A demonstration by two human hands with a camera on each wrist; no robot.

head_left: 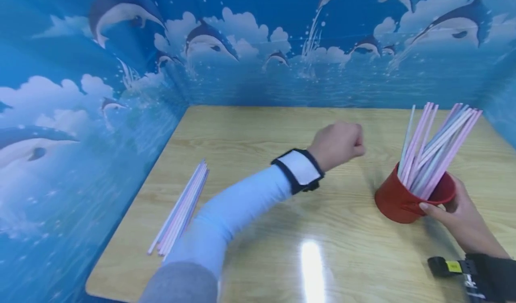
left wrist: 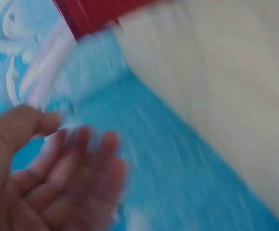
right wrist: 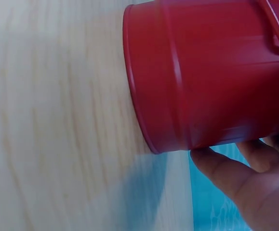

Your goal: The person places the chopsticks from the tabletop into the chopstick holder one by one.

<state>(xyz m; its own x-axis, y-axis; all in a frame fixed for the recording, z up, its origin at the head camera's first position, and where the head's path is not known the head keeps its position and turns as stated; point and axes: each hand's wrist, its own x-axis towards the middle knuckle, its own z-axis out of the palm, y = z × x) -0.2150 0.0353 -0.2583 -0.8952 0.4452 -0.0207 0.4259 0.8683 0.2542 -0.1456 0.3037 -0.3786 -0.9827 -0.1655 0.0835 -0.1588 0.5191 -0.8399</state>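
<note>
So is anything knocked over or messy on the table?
Nothing looks spilled or broken. The red metal cup stands upright on the wooden table, full of thin pink and pale blue straws, with the right hand around it. A second bunch of straws lies flat on the table's left side.

No legible text anywhere — no brands, nos. or signs. The yellow tag on the wrist strap (head_left: 453,266) is too small to read.

One red bucket (head_left: 403,202), two straw bunches (head_left: 435,146)
</note>
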